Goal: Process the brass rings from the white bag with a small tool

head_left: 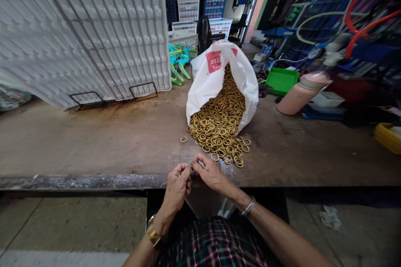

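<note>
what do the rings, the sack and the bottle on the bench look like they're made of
Rings: probably metal, brass or brass-coloured plating, going by their yellow-gold, dull shine.
Sack: likely thin white plastic with red print; it creases crisply and its mouth edge looks ragged.
Bottle: smooth pink body, either painted metal or plastic; the look doesn't settle which.

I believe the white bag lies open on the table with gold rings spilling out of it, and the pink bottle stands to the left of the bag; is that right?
Not quite: the head view shows the pink bottle to the right of the white bag. The bag does lie open on the table, with gold rings spilling out.
</note>
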`<state>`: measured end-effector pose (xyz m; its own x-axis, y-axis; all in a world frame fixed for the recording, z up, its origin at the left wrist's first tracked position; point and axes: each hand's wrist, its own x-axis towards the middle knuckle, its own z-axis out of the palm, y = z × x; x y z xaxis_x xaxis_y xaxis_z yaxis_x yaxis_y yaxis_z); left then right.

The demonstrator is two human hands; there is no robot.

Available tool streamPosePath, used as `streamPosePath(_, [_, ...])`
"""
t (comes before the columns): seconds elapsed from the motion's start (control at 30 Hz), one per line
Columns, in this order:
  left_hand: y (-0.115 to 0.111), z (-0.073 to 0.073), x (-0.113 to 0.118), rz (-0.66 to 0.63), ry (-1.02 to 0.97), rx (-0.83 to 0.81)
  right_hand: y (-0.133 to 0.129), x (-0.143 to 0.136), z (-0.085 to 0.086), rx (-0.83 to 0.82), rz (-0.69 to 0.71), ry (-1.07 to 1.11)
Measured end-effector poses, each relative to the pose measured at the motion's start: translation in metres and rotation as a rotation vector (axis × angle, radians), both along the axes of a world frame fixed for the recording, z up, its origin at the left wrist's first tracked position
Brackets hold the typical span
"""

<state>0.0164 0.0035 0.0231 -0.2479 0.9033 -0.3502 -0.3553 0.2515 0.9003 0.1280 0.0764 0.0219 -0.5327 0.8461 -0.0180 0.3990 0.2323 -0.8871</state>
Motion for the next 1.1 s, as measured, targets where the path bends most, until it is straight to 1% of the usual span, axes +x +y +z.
streamPosePath(0.1, [0.000,0.002,0.001,-0.031,-0.053,-0.008,0.000,0.000,-0.001,0.020,0.000,-0.013])
streamPosePath(0.23, [-0.001,0.007,0.001,-0.091,-0.201,-0.008,0.001,0.000,0.000,-0.007,-0.008,0.019])
streamPosePath(0.3, [-0.001,0.008,0.001,-0.091,-0.229,-0.006,0.001,0.001,0.000,0.005,-0.019,0.023])
streamPosePath(0.37, [-0.001,0.008,0.003,-0.072,-0.209,0.006,0.001,0.003,0.001,0.058,-0.033,-0.037])
streamPosePath(0.43, [-0.001,0.007,0.004,-0.048,-0.172,0.025,0.000,0.007,0.002,0.152,-0.009,-0.165])
streamPosePath(0.53, [-0.001,0.005,0.005,-0.027,-0.110,0.039,-0.006,0.011,0.003,0.285,0.128,-0.363])
streamPosePath(0.6, [-0.002,0.003,0.006,-0.024,-0.060,0.040,-0.009,0.012,0.002,0.331,0.191,-0.457])
streamPosePath(0.77, [-0.002,-0.001,0.004,-0.026,0.093,0.027,-0.013,0.009,0.005,0.334,0.248,-0.565])
streamPosePath(0.9, [-0.003,-0.004,0.001,-0.021,0.166,0.044,-0.014,0.005,0.009,0.350,0.243,-0.631])
streamPosePath(1.0, [-0.008,0.002,0.000,-0.032,0.110,0.038,-0.011,0.001,0.010,0.353,0.213,-0.696])
streamPosePath(1.07, [-0.017,0.010,0.001,-0.107,0.036,0.024,-0.006,-0.001,0.010,0.347,0.179,-0.745])
streamPosePath(1.1, [-0.023,0.014,0.002,-0.175,-0.005,0.010,-0.002,-0.003,0.010,0.345,0.163,-0.770])
